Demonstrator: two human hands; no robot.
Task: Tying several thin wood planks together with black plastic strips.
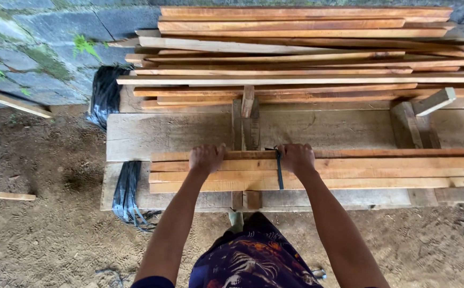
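Here is the small bundle of long reddish-brown sawn wooden slats [349,170], lying flat along the near edge of the grey weathered plank workbench [178,130], running from mid-bench off to the right. Both hands are on its far edge. The left hand [207,158] is curled over the top slat with fingers wrapped down, gripping the wood. The right hand [296,158] is likewise clenched over the slats, right beside a thin dark strap [279,170] that crosses the bundle; whether the fingers pinch that strap too, I cannot tell.

These slats look stiff and light singly, heavier together, with rough sawn faces that should not slip; long as they are, they would likely sag or swing if held at one end, so near the middle seems the better hold.

Farther back, a large stack of similar long orange-brown boards [306,53] fills the far side of the bench against a grey stone wall [34,48]. Black plastic strapping [127,192] hangs off the bench's left end, over bare dirt ground [45,234].

The bundle's right end is cut off, and the fingertips are hidden behind the wood.
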